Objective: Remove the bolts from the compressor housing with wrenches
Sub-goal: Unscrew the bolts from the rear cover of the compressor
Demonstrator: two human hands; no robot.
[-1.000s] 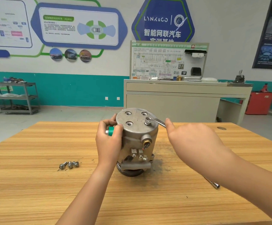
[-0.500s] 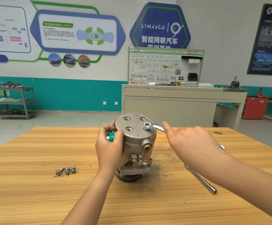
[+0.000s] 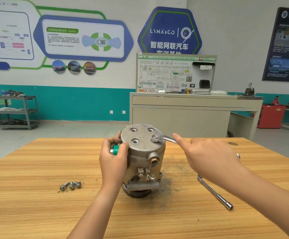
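A grey metal compressor housing (image 3: 143, 159) stands upright on the wooden table (image 3: 36, 213). Its round top plate shows three empty bolt holes and one bolt (image 3: 154, 138) at the right. The ring end of a silver wrench (image 3: 166, 139) sits on that bolt. My right hand (image 3: 207, 159) grips the wrench's handle, with the index finger stretched along it toward the bolt. My left hand (image 3: 113, 159) holds the housing's left side, fingers curled around a green-capped port (image 3: 115, 150). Three removed bolts (image 3: 70, 185) lie on the table to the left.
A long socket extension bar (image 3: 215, 194) lies on the table at the right, under my right forearm. Beyond the table stand a beige training bench (image 3: 192, 114) with a wiring panel, a metal shelf cart (image 3: 14, 111) at the left and a red cabinet (image 3: 269, 116).
My head has tilted down a little, so the extension bar shows more fully. My right hand has swung the wrench slightly around the bolt. The left hand keeps its hold.
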